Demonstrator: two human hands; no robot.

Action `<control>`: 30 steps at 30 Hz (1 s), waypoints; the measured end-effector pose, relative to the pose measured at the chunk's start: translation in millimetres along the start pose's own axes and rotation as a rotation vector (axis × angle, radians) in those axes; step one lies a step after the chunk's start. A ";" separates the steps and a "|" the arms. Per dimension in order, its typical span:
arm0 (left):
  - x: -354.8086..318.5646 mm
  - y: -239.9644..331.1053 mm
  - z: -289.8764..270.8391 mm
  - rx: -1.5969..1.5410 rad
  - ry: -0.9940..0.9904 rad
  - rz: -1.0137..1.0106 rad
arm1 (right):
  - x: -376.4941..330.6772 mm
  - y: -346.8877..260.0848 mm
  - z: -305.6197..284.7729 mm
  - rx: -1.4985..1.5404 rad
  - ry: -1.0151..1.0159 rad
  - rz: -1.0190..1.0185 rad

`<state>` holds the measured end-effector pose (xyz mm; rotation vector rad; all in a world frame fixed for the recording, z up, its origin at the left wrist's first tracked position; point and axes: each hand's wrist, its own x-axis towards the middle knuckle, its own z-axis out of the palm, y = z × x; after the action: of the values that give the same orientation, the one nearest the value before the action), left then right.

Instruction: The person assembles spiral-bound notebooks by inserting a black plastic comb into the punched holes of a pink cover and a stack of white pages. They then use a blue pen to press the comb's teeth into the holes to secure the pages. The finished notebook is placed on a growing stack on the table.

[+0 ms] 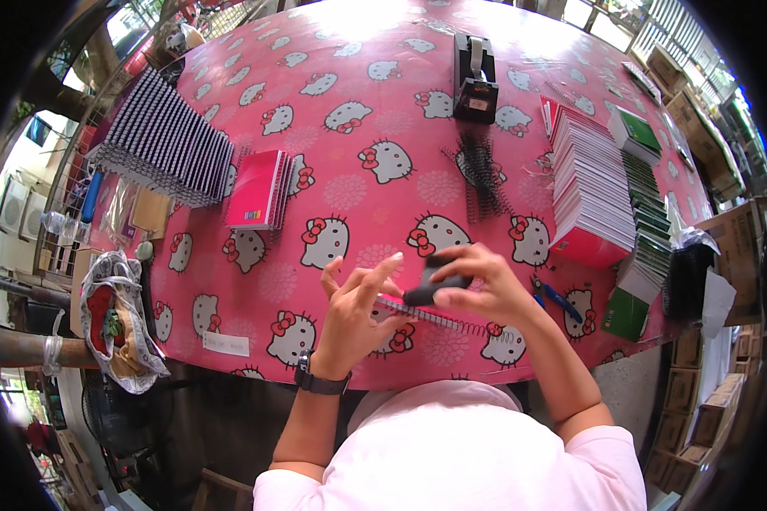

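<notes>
At the table's (349, 77) near edge, the right hand (477, 285) grips a dark tool (430, 294) over a spiral notebook (418, 313), mostly hidden beneath both hands. The left hand (354, 311), fingers spread, steadies it. Loose coils (483, 175) lie at 12 o'clock.

We look steeply down from a single head-worn fisheye camera, close above our hands, onto the pink desk (366, 102) stretching away ahead
</notes>
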<state>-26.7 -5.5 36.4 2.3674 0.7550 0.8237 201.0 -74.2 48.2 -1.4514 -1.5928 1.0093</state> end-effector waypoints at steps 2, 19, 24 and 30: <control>-4.6 -7.2 2.0 -0.064 0.181 -0.046 | 3.1 6.7 -2.0 0.032 0.066 0.031; -31.8 -19.4 22.0 -1.015 0.252 -0.482 | 12.9 4.7 12.5 0.879 -0.213 -0.066; -27.4 -21.6 24.0 -0.900 0.132 -0.361 | 16.7 14.3 9.2 0.353 -0.026 0.079; -31.4 -27.5 30.4 -0.980 0.126 -0.348 | 17.3 8.8 14.3 0.300 -0.081 0.043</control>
<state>-36.0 -14.8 -13.5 1.2880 0.5864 0.9090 190.2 -57.5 34.5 -1.2575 -1.3991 1.2854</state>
